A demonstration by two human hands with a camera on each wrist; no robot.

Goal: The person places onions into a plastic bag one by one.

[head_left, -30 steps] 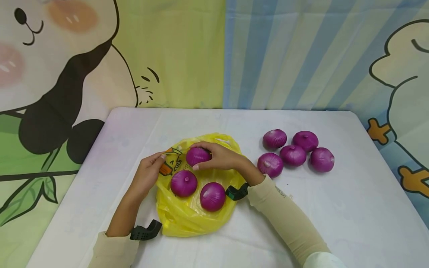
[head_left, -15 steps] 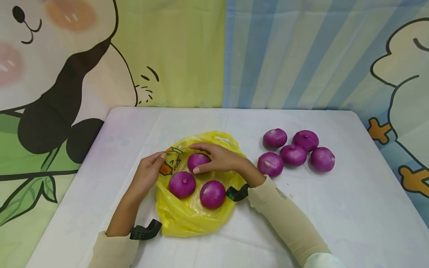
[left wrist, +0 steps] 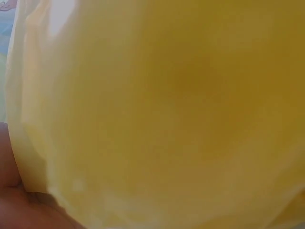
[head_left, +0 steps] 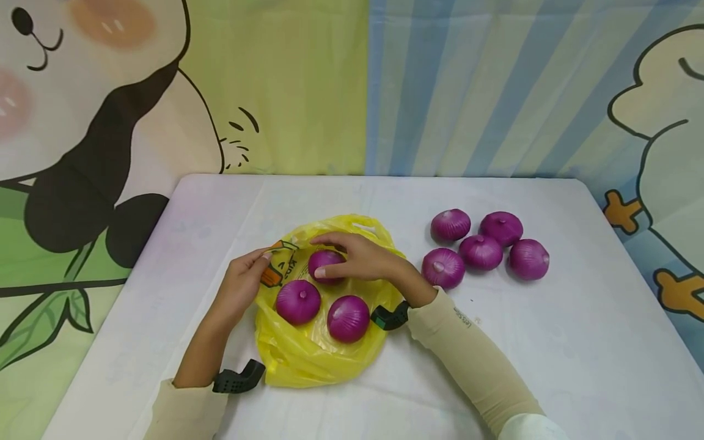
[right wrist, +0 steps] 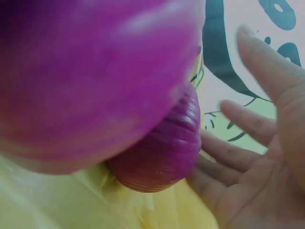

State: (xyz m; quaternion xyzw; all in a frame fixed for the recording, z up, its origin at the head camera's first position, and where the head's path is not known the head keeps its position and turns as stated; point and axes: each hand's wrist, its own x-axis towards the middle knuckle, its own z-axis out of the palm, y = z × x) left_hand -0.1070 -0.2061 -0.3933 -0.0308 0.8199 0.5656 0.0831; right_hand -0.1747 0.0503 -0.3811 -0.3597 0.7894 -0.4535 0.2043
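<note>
A yellow plastic bag (head_left: 308, 360) lies spread on the white table, its mouth facing up. My left hand (head_left: 242, 281) pinches the bag's left edge between thumb and fingers. In the left wrist view the bag (left wrist: 143, 114) fills nearly everything, with part of the hand (left wrist: 19, 200) at lower left. Three purple onions sit in the bag: a rear onion (head_left: 326, 260), a left onion (head_left: 298, 302) and a right onion (head_left: 349, 319). My right hand (head_left: 363, 260) is over the rear onion. The right wrist view shows its fingers (right wrist: 248, 129) spread beside that onion (right wrist: 162, 148), the thumb apart from it.
Several more purple onions (head_left: 481, 252) stand grouped on the table (head_left: 550, 354), right of the bag. Black wrist devices (head_left: 239, 377) sit on both wrists. Behind the table hangs a printed cloth (head_left: 286, 91) with cartoon animals.
The rear onion has settled slightly lower in the bag, and my right hand's fingers have loosened from it. My left hand keeps its pinch on the bag's edge.
</note>
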